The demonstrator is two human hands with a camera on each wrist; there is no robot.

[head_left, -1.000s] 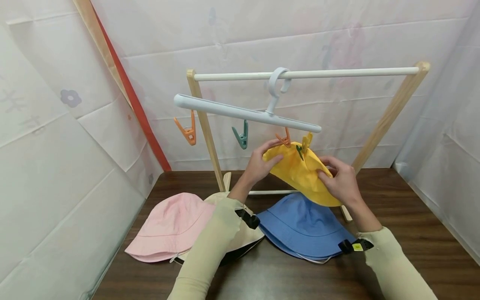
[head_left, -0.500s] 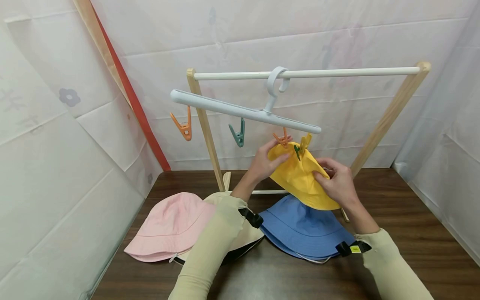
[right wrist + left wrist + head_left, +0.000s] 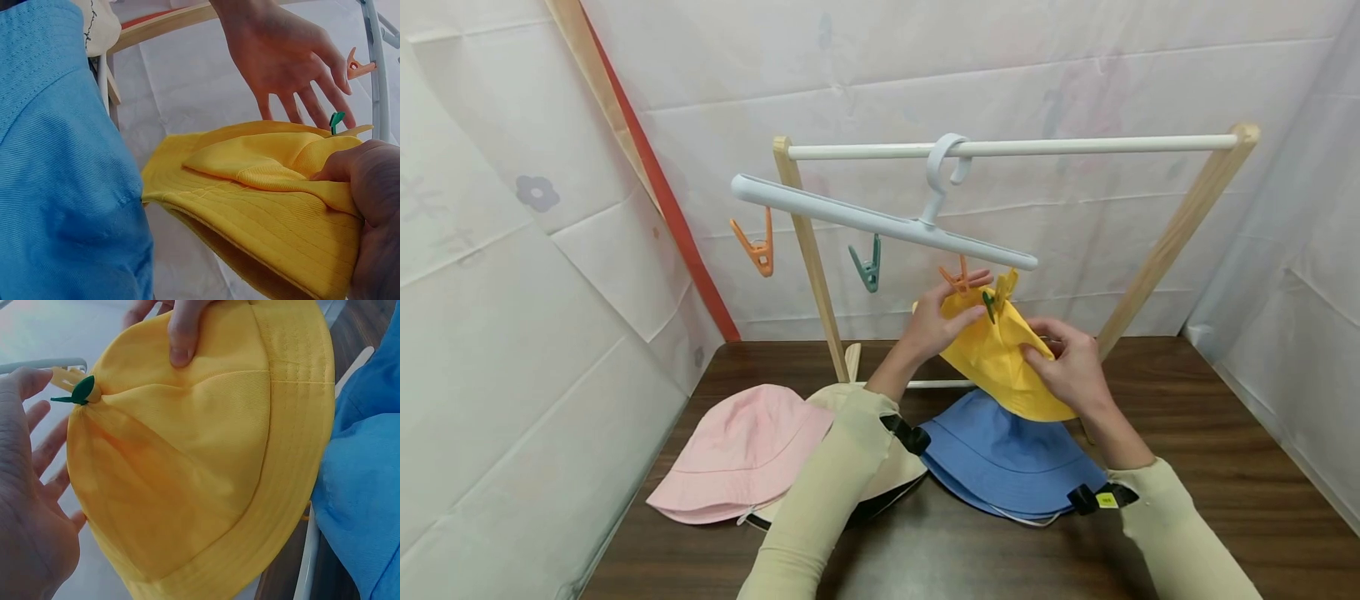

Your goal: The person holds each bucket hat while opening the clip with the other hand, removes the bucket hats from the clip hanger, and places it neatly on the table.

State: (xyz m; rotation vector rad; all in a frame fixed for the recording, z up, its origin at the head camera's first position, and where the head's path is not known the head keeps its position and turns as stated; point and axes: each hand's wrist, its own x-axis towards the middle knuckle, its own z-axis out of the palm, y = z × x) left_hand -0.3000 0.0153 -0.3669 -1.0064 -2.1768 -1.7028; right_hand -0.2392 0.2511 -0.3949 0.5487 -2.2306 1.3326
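Observation:
A yellow bucket hat (image 3: 992, 354) with a small green leaf (image 3: 83, 390) on its crown hangs by a yellow clip (image 3: 1006, 287) at the low right end of a pale blue hanger (image 3: 880, 223). My right hand (image 3: 1071, 367) pinches the hat's side between thumb and fingers, as the right wrist view also shows. My left hand (image 3: 936, 325) is spread at the hat's other side, its fingers straight and reaching behind the crown near the leaf. An orange clip (image 3: 957, 277) overlaps those fingers in the head view.
A wooden rack (image 3: 1180, 233) with a white rod (image 3: 1097, 145) bears the hanger. Another orange clip (image 3: 756, 246) and a teal clip (image 3: 867, 265) hang to the left. A pink hat (image 3: 745, 454), a cream hat (image 3: 891, 467) and a blue hat (image 3: 1007, 458) lie on the table (image 3: 955, 558).
The hanger has shifted left and its left end has risen slightly. The yellow hat has moved a little left, with my right hand on it. My left hand has moved slightly right.

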